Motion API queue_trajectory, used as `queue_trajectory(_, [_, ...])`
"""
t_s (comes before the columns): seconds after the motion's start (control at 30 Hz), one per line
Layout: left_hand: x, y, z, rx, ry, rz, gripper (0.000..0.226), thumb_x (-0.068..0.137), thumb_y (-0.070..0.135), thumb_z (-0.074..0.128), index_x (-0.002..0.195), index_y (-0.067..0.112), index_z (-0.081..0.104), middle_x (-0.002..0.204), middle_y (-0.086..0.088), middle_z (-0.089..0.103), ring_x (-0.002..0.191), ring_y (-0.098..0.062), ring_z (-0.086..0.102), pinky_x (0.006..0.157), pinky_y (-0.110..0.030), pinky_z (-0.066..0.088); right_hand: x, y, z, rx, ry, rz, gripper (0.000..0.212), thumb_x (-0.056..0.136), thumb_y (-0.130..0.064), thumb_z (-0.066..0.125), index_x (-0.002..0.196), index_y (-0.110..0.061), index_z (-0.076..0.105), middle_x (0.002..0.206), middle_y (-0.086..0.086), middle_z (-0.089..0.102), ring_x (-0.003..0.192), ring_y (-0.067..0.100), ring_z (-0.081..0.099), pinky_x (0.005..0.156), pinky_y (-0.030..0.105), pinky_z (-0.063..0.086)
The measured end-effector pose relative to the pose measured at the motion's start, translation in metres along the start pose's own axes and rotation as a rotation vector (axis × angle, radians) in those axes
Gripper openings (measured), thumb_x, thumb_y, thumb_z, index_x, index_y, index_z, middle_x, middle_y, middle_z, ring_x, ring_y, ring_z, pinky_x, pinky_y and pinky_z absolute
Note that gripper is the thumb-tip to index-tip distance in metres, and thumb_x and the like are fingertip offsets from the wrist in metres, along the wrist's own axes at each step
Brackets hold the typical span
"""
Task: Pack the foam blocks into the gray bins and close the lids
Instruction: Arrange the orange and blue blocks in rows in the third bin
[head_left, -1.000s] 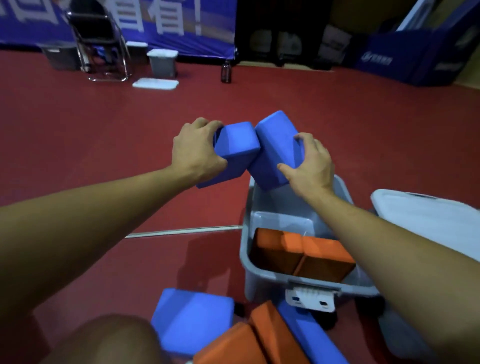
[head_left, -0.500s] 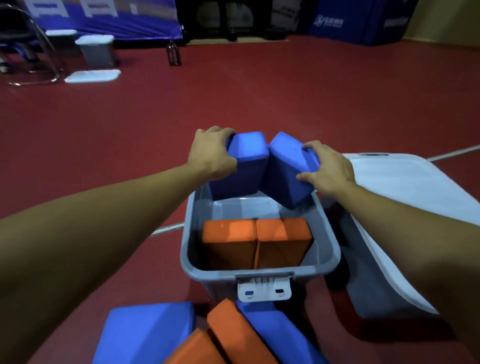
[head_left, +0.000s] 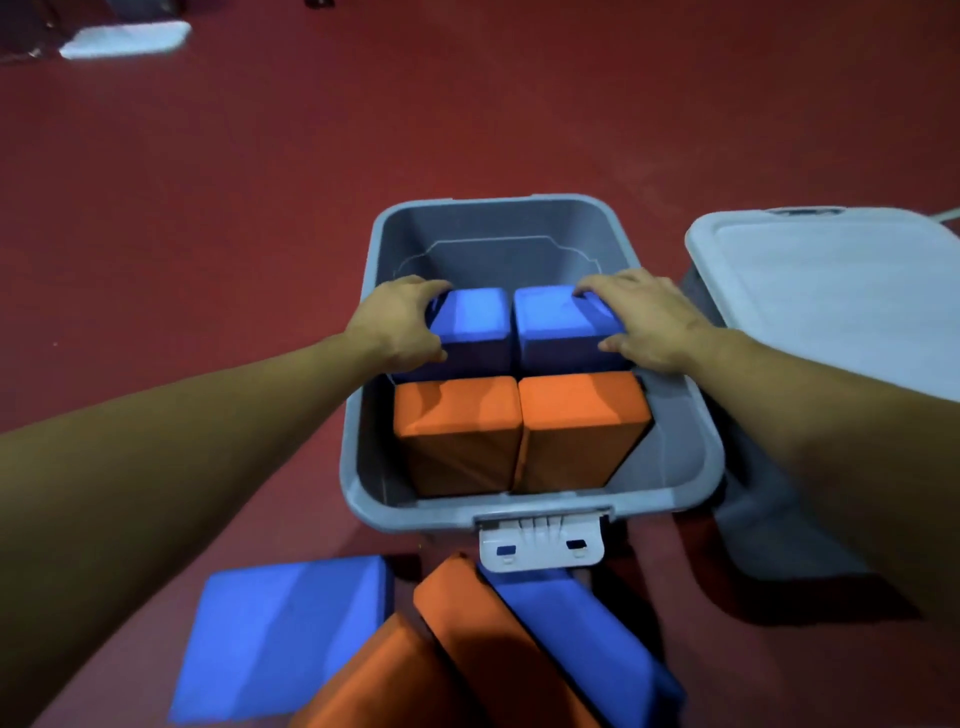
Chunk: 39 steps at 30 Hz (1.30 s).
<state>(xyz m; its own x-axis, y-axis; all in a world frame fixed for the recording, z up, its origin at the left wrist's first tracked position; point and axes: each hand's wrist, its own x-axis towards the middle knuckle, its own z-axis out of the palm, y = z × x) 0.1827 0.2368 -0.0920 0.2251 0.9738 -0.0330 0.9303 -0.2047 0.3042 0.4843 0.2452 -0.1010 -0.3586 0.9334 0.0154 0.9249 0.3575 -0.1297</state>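
In the head view, an open gray bin (head_left: 670, 415) is seen on the red floor (head_left: 208, 208), with two orange blocks (head_left: 519, 431) packed side by side in its near half. Two blue blocks (head_left: 514, 327) are held inside its far half, touching each other and the orange pair: one in the curled grip of the left hand (head_left: 400, 322), one in that of the right hand (head_left: 644, 322). A closed bin (head_left: 841, 301) is seen at the right, and loose blocks (head_left: 415, 644) are piled nearest the camera.
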Motion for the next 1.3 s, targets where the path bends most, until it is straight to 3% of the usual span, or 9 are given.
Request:
queue_trajectory(0.13, [-0.001,-0.004,0.015,-0.011,-0.046,-0.003,0.089,0.066,0.026,0.086,0.144,0.017,0.044,0.133,-0.008,0.054,0.119,-0.029,0.052,0.098,-0.038,0.044,0.004,-0.002,0.017,0.020,-0.060,-0.022,0.069,0.078,-0.017,0.077,0.135,-0.032,0.040,0.135,0.003,0.051,0.127,0.027,0.045,0.101,0.042,0.040])
queue_trajectory(0.27, [0.001,-0.006,0.025,-0.020,-0.079,-0.007,0.088,0.071,0.025,0.084,0.147,0.017,0.039,0.139,-0.008,0.050,0.125,-0.028,0.048,0.102,-0.037,0.040,0.006,-0.002,0.030,0.062,-0.127,-0.010,0.066,0.082,-0.012,0.072,0.139,-0.025,0.040,0.140,0.004,0.047,0.129,0.025,0.042,0.106,0.040,0.037])
queue_trajectory(0.43, [0.004,-0.012,0.037,-0.036,-0.121,-0.029,0.093,0.076,0.026,0.079,0.153,0.022,0.026,0.151,-0.006,0.037,0.141,-0.030,0.029,0.115,-0.051,0.028,0.006,-0.002,0.039,0.078,-0.157,0.015,0.065,0.083,-0.009,0.069,0.139,-0.023,0.039,0.137,0.007,0.047,0.129,0.027,0.041,0.106,0.039,0.035])
queue_trajectory(0.57, [0.008,-0.017,0.047,-0.064,-0.166,-0.010,0.088,0.074,0.021,0.072,0.149,0.038,0.028,0.152,0.000,0.037,0.144,-0.037,0.022,0.116,-0.059,0.020,0.006,-0.001,0.043,0.095,-0.190,0.025,0.064,0.086,-0.005,0.062,0.142,-0.024,0.037,0.147,0.002,0.041,0.143,0.026,0.027,0.114,0.040,0.029])
queue_trajectory(0.67, [0.011,-0.019,0.050,-0.046,-0.187,-0.027,0.086,0.077,0.020,0.069,0.149,0.041,0.027,0.156,-0.001,0.031,0.146,-0.039,0.016,0.118,-0.060,0.014,0.006,-0.004,0.040,0.092,-0.213,0.040,0.063,0.086,-0.003,0.055,0.143,-0.024,0.036,0.151,-0.001,0.037,0.148,0.024,0.018,0.115,0.040,0.027])
queue_trajectory(0.87, [0.013,-0.007,0.056,0.075,-0.267,-0.036,0.074,0.089,0.021,0.051,0.153,0.041,0.020,0.160,-0.014,0.019,0.147,-0.039,0.012,0.118,-0.057,0.013,0.003,-0.006,0.045,0.066,-0.296,0.135,0.046,0.092,-0.027,0.050,0.137,-0.024,0.041,0.147,0.008,0.045,0.146,0.029,0.025,0.110,0.043,0.034])
queue_trajectory(1.0, [0.012,0.002,0.059,0.122,-0.311,-0.034,0.060,0.095,0.044,0.044,0.152,0.034,0.027,0.163,-0.011,0.011,0.150,-0.035,0.003,0.118,-0.059,0.008,0.001,-0.006,0.044,0.051,-0.245,0.082,0.050,0.095,-0.039,0.052,0.140,-0.021,0.042,0.151,0.002,0.040,0.147,0.027,0.023,0.111,0.043,0.031])
queue_trajectory(1.13, [0.009,0.005,0.069,0.185,-0.271,0.023,0.084,0.085,0.071,0.049,0.153,0.025,0.027,0.161,-0.009,0.019,0.147,-0.032,0.015,0.117,-0.054,0.019,-0.002,-0.005,0.045,0.042,-0.271,0.030,0.071,0.089,-0.057,0.056,0.149,-0.028,0.033,0.160,0.001,0.026,0.148,0.026,0.020,0.118,0.043,0.024])
queue_trajectory(1.3, [0.009,0.004,0.071,0.181,-0.273,0.008,0.089,0.083,0.073,0.049,0.154,0.026,0.022,0.163,-0.008,0.014,0.149,-0.034,0.009,0.119,-0.054,0.016,0.000,-0.006,0.048,0.034,-0.294,0.043,0.074,0.088,-0.059,0.056,0.151,-0.028,0.031,0.161,0.005,0.021,0.148,0.028,0.018,0.120,0.042,0.019])
